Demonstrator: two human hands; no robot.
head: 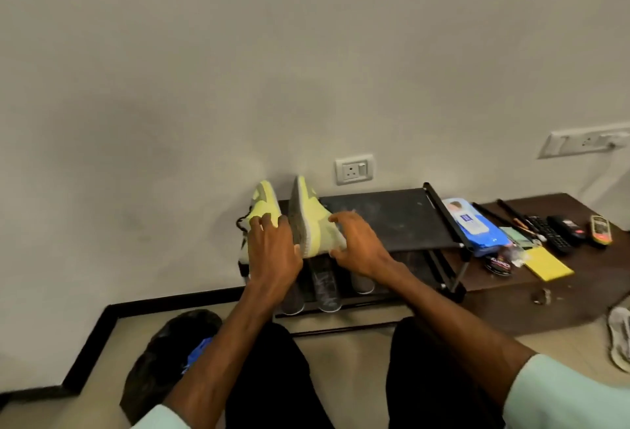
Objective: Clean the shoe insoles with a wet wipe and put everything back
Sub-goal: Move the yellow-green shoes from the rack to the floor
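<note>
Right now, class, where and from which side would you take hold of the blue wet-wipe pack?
Pinch the wet-wipe pack across its short width near the middle, coming from above and the right: its left long edge lies close against the shoe rack frame.

rack top: lime shoes | ledge: wipes pack, remotes

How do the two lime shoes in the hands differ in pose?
The left shoe shows its lime upper; the right shoe is turned, showing its grey sole. Black laces hang beside the left shoe; none show on the right shoe. Both are lime and held upright.
</note>
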